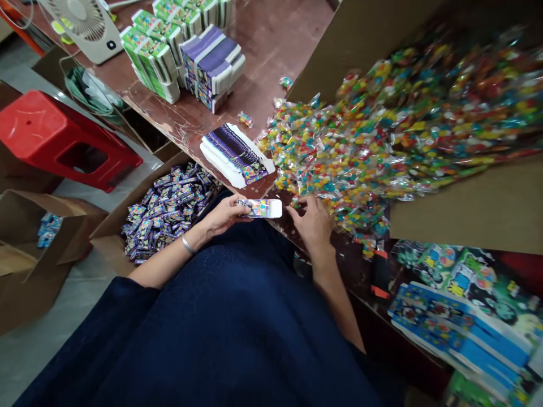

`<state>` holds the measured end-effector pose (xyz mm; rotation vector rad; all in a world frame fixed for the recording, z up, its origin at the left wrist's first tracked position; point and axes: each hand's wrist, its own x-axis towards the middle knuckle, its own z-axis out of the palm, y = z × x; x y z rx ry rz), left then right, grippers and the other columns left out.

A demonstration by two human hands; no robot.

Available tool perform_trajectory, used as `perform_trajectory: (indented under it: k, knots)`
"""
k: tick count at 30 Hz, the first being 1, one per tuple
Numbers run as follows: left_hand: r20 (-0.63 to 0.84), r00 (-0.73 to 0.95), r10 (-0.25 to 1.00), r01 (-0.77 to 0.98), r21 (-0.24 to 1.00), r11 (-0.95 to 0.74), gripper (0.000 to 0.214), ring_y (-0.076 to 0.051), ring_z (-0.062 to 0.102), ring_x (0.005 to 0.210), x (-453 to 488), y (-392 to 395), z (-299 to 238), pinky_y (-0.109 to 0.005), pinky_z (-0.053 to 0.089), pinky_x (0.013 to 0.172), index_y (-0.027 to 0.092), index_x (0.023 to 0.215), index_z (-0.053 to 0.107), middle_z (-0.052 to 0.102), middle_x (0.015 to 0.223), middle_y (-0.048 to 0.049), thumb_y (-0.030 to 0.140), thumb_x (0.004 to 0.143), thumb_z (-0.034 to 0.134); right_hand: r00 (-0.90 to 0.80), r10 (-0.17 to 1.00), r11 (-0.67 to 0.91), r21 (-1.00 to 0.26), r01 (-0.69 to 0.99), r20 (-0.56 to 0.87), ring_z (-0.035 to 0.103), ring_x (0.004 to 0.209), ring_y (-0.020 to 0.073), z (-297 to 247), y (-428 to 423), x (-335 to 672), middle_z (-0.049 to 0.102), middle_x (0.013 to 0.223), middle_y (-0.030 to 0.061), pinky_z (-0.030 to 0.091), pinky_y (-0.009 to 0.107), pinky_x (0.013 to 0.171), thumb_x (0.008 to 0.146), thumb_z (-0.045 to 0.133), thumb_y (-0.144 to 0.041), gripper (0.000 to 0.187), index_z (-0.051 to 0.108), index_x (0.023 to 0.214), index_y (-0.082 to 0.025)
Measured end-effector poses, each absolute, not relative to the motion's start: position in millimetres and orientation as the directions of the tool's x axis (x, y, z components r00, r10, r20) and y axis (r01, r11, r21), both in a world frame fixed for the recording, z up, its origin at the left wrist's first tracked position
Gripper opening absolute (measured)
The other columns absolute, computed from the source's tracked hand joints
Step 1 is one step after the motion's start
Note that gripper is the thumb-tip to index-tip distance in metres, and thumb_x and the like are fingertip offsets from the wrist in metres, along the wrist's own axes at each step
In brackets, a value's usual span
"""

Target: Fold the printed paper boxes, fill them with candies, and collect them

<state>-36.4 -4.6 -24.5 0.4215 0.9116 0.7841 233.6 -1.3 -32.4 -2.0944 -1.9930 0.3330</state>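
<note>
My left hand (224, 215) grips a small printed carton (261, 208) by its left end, held level above my lap at the table edge. My right hand (311, 220) is just right of the carton, fingers pinched at the near edge of a big heap of clear candy packets (360, 147); what the fingers hold is too small to name. A stack of flat purple cartons (235, 154) lies on the table just beyond my hands.
A cardboard box of filled purple cartons (169, 209) sits on the floor at left. Green (153, 51) and purple flat carton bundles (212, 65) and a white fan (85, 25) stand at the back. A red stool (51, 135) is at left. Blue printed sheets (458, 328) lie at right.
</note>
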Motion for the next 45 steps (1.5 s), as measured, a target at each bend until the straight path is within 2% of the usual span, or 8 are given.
perform_trajectory:
  k: [5, 9, 15, 21, 28, 34, 38, 45]
  knots:
    - [-0.487, 0.486, 0.726, -0.411, 0.605, 0.681, 0.053, -0.018, 0.070, 0.096, -25.0, -6.8, -26.3, -0.038, 0.062, 0.088, 0.017, 0.110, 0.065, 0.071, 0.108, -0.0062, 0.010, 0.062, 0.086, 0.033, 0.999, -0.028, -0.374, 0.927, 0.008, 0.064, 0.097, 0.0300, -38.3, -7.1, 233.3, 0.071, 0.108, 0.0138, 0.050, 0.042, 0.084, 0.092, 0.067, -0.043, 0.030, 0.066, 0.114, -0.022]
    - [-0.477, 0.493, 0.728, -0.343, 0.662, 0.666, 0.035, -0.015, 0.069, 0.087, -20.5, -5.8, -33.3, -0.032, 0.058, 0.083, 0.015, 0.102, 0.067, 0.072, 0.099, -0.0059, 0.019, 0.070, 0.081, 0.059, 0.995, -0.018, -0.415, 0.910, 0.084, 0.063, 0.100, 0.0311, -46.0, -7.2, 232.8, 0.071, 0.108, 0.0147, 0.051, 0.044, 0.087, 0.087, 0.072, -0.044, 0.036, 0.068, 0.114, -0.021]
    - [-0.271, 0.412, 0.870, -0.080, 0.940, 0.331, 0.044, -0.016, 0.066, 0.092, -23.1, -3.3, -41.0, -0.032, 0.054, 0.088, 0.017, 0.123, 0.067, 0.073, 0.112, -0.0073, 0.025, 0.080, 0.078, 0.149, 0.972, -0.045, -0.484, 0.874, 0.180, 0.063, 0.079, 0.0238, -33.0, -7.3, 237.3, 0.071, 0.091, 0.0093, 0.052, 0.040, 0.082, 0.093, 0.058, -0.028, 0.019, 0.075, 0.099, -0.021]
    - [-0.162, 0.414, 0.896, 0.212, 0.974, 0.078, 0.029, -0.021, 0.068, 0.100, -23.9, 0.1, -35.9, -0.037, 0.052, 0.095, 0.017, 0.118, 0.073, 0.076, 0.115, -0.0102, 0.035, 0.094, 0.069, 0.073, 0.988, 0.065, -0.796, 0.602, 0.135, 0.068, 0.080, 0.0191, 29.6, -6.8, 238.4, 0.074, 0.098, 0.0051, 0.055, 0.033, 0.071, 0.094, 0.067, -0.037, 0.022, 0.074, 0.110, -0.025]
    - [-0.129, 0.455, 0.881, 0.097, 0.991, 0.095, 0.028, -0.017, 0.067, 0.087, -9.6, -1.4, -22.0, -0.032, 0.055, 0.084, 0.018, 0.114, 0.068, 0.074, 0.104, -0.0057, 0.031, 0.090, 0.073, -0.039, 0.997, 0.081, -0.775, 0.627, 0.072, 0.060, 0.063, 0.0150, 37.3, 3.2, 206.3, 0.071, 0.080, 0.0006, 0.055, 0.033, 0.065, 0.090, 0.076, -0.037, 0.014, 0.072, 0.085, -0.024]
    - [-0.112, 0.305, 0.946, -0.099, 0.984, 0.148, 0.043, -0.014, 0.063, 0.085, 0.0, -1.9, -18.1, -0.027, 0.055, 0.077, 0.020, 0.121, 0.059, 0.066, 0.102, -0.0046, 0.030, 0.084, 0.079, -0.048, 0.973, 0.213, -0.800, 0.561, 0.226, 0.066, 0.122, 0.0302, 18.4, 0.6, 194.2, 0.069, 0.129, 0.0083, 0.057, 0.051, 0.104, 0.094, 0.071, -0.044, 0.018, 0.078, 0.101, -0.029]
    - [-0.117, 0.307, 0.944, -0.183, 0.967, 0.180, 0.060, -0.010, 0.057, 0.073, 0.0, -2.0, -12.5, -0.024, 0.052, 0.069, 0.026, 0.137, 0.055, 0.062, 0.101, -0.0023, 0.037, 0.084, 0.082, 0.083, 0.995, 0.027, -0.956, 0.293, 0.053, 0.075, 0.102, 0.0244, -0.7, -12.4, 189.6, 0.075, 0.118, 0.0075, 0.065, 0.042, 0.090, 0.088, 0.077, -0.049, 0.040, 0.068, 0.121, -0.028]
    - [-0.133, 0.425, 0.895, -0.230, 0.941, 0.249, 0.046, -0.005, 0.050, 0.066, 1.3, 1.4, -15.1, -0.021, 0.045, 0.063, 0.021, 0.120, 0.064, 0.064, 0.101, -0.0019, 0.042, 0.083, 0.083, 0.127, 0.987, 0.062, -0.961, 0.269, 0.099, 0.077, 0.096, 0.0231, -16.3, -16.7, 179.9, 0.075, 0.108, 0.0068, 0.064, 0.041, 0.089, 0.093, 0.069, -0.048, 0.023, 0.063, 0.095, -0.027]
